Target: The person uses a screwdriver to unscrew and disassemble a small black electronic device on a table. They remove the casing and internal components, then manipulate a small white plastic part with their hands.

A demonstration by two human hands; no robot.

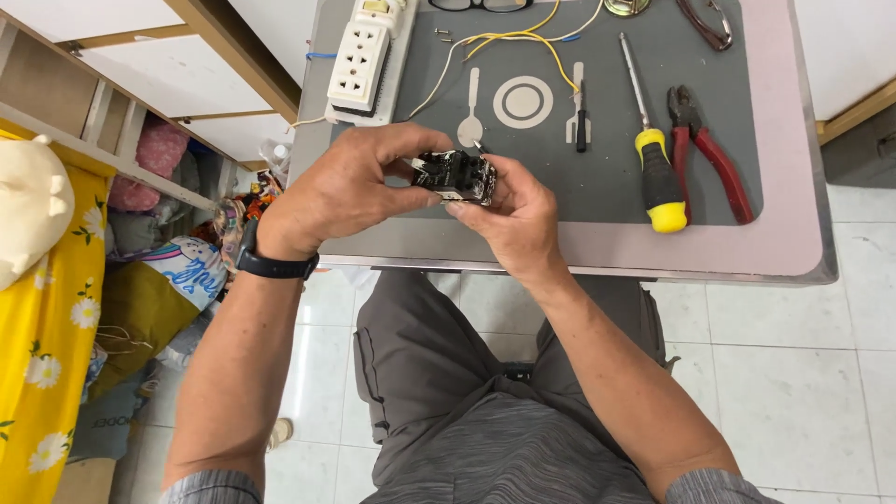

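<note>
Surface: grey mat (607,177) on a pink-edged table (793,233), above a white tiled floor.
Containers: none seen on the mat; only loose tools beyond the grip.
Part held: small black electrical module (455,175), white marks and metal bits on top, over the mat's near edge.
Left hand (341,191): closed around the module's left end, watch on wrist.
Right hand (513,215): pinching its right end.
Right of grip: yellow-handled screwdriver (656,168), red pliers (709,154).
Beyond grip: white socket strip (359,61), yellow wires (523,37).

Grey-matted counter (793,168) up top; white tiled floor (793,392) below it; yellow flowered cloth (47,327), wooden shelving (103,112) left of counter.
</note>
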